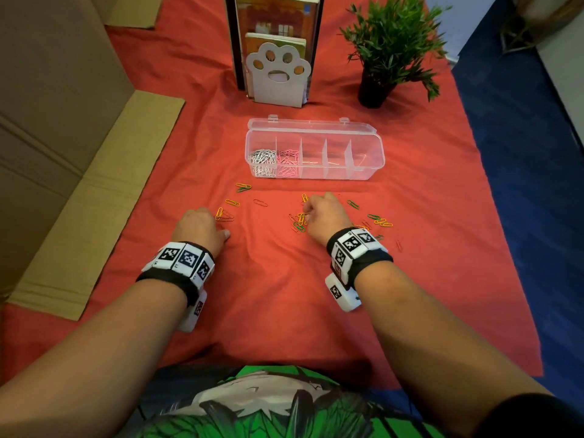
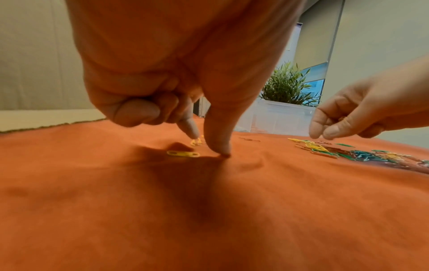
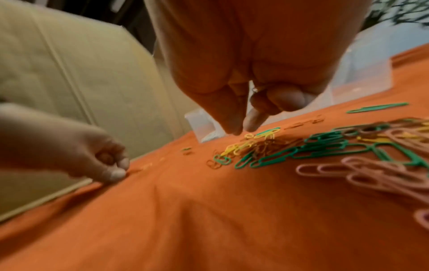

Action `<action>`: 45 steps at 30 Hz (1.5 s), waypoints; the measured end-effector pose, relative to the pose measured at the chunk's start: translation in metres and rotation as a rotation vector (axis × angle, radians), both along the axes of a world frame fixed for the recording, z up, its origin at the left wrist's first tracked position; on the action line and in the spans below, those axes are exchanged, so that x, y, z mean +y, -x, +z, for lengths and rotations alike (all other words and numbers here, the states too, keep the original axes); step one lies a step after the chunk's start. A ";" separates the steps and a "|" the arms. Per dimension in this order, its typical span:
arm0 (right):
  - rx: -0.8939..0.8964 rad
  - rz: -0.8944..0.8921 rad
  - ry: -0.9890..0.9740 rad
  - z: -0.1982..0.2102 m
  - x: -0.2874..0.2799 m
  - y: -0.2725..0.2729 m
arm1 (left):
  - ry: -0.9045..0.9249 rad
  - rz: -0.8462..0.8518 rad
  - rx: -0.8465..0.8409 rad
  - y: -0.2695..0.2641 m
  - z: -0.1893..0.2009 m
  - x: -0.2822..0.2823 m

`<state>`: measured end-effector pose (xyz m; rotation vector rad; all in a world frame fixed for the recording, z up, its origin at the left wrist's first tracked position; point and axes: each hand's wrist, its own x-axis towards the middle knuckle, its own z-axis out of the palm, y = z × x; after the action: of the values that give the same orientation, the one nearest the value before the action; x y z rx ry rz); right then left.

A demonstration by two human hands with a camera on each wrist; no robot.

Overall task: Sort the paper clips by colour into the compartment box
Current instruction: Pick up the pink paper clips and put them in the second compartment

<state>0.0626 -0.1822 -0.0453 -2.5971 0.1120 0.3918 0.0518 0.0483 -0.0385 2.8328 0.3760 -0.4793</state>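
Your left hand (image 2: 176,73) hangs closest to its wrist camera, thumb and forefinger reaching down to the red cloth (image 1: 268,295) while the other fingers curl into the palm; the thumb tip presses the cloth and nothing is held. Just beside that thumb lies a yellow clip (image 2: 183,154), flat, with its long axis across the wrist view. Ahead of the same hand, in the head view, a few more yellow and red clips (image 1: 232,202) lie scattered singly, pointing different ways.

Your right hand (image 1: 325,216) hovers over the mixed pile of clips (image 3: 290,150), green, yellow and red tangled together with no common direction. Its thumb and forefinger are drawn nearly together, tips down, just above the pile's left edge; something small and shiny shows between its curled fingers in the right wrist view, though you cannot tell what it is.

Beyond both hands stands the clear compartment box (image 1: 369,143), lid open and folded back, long axis running left to right. Its leftmost compartment holds white clips (image 1: 262,158), the next one pink clips (image 1: 288,158).

Farther back stand a paw-shaped bookend (image 1: 278,77) with books and a potted plant (image 1: 392,42). Cardboard (image 1: 57,121) lies beyond your left hand's outer side.
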 end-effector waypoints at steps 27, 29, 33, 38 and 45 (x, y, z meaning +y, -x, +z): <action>0.356 -0.640 -0.939 0.017 -0.018 -0.006 | -0.015 -0.002 0.151 0.006 0.014 0.002; 0.256 -0.469 -0.592 0.013 -0.015 -0.017 | 0.150 0.065 0.099 0.003 0.016 0.002; 0.062 -0.210 -0.080 0.010 -0.004 -0.032 | 0.952 0.427 0.132 -0.004 0.024 -0.006; -0.008 -0.025 0.200 -0.005 0.009 -0.042 | 1.676 0.659 0.215 -0.007 0.038 0.001; -0.051 0.033 0.144 -0.008 0.008 -0.039 | 0.797 0.430 -0.059 -0.029 0.011 -0.004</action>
<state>0.1012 -0.1737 -0.0529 -2.7517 0.0818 0.3405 0.0811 0.0438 -0.0277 1.9249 0.6006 -0.3456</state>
